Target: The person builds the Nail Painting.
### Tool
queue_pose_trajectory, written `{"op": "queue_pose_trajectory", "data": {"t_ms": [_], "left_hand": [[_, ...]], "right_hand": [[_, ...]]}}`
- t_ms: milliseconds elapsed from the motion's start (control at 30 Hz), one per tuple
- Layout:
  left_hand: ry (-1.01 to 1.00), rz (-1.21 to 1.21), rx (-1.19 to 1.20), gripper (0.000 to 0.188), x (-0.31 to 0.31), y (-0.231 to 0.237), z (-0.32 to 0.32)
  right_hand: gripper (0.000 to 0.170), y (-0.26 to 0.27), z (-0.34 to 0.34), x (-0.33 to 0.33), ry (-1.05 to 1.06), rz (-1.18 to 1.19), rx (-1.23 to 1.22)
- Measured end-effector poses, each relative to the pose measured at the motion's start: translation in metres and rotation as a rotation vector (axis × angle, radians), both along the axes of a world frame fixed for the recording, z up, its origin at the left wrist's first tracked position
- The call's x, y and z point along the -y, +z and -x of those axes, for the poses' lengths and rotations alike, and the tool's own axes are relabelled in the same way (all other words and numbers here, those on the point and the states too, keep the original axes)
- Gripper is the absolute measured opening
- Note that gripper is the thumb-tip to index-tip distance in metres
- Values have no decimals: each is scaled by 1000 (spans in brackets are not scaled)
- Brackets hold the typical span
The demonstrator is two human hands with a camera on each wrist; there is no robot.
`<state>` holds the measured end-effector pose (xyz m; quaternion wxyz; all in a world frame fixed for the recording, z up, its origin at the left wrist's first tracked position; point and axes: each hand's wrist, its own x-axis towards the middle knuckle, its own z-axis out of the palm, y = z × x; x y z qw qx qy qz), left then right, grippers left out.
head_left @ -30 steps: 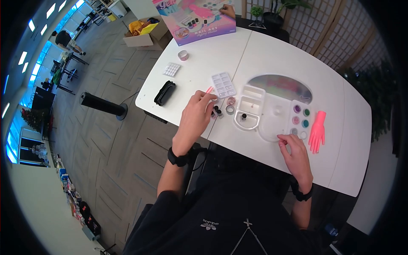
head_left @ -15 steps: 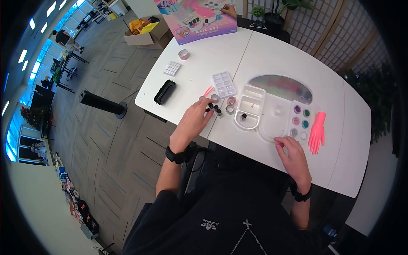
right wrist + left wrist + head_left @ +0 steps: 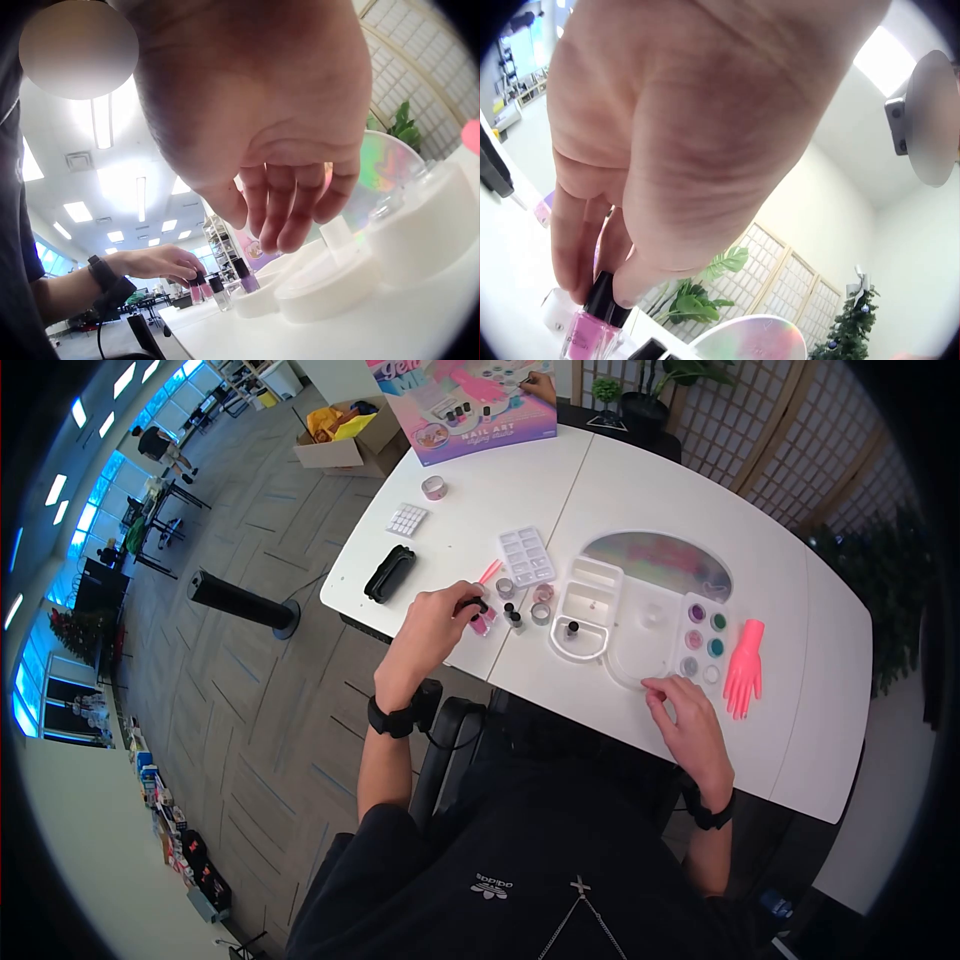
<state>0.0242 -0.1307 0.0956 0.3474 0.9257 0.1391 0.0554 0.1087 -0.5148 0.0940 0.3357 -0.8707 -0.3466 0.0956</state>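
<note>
Pink polish bottle (image 3: 586,336) is below the left hand (image 3: 430,627), cap (image 3: 601,297) pinched.

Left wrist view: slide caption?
Left hand pinches a pink polish bottle by its black cap, leafy plant and screen behind.

**Nail-Art Pieces Dot White Table (image 3: 815,650)**

Pink polish bottles (image 3: 482,625) sit at the left fingers (image 3: 459,596), with black-capped bottles (image 3: 514,619) just to their right. Pink tweezers (image 3: 489,571), small round pots (image 3: 543,594) and a compartment tray (image 3: 526,557) lie just beyond. A black case (image 3: 390,573), a white gridded pack (image 3: 407,520) and a clear round container (image 3: 433,488) rest farther past them. A mirrored station (image 3: 632,635) spreads beyond the right fingers (image 3: 662,687); a pink model hand (image 3: 744,670) lies to their right.
</note>
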Motion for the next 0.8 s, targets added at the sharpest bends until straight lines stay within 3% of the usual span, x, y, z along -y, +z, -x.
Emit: {"op": "queue_pose_trajectory", "data": {"t_ms": [133, 333, 433, 667, 800], "left_hand": [[-80, 170, -41, 29, 8, 30, 1], [-411, 379, 7, 26, 62, 35, -17], [-538, 377, -72, 25, 86, 40, -28], [-489, 271, -55, 26, 92, 34, -39], [-366, 189, 106, 26, 84, 19, -53]], "right_hand": [[21, 9, 3, -7, 2, -49, -51], [35, 9, 8, -40, 100, -276, -241], [36, 8, 11, -53, 62, -227, -267], [30, -11, 2, -50, -29, -202, -210], [27, -21, 2, -50, -78, -221, -243]]}}
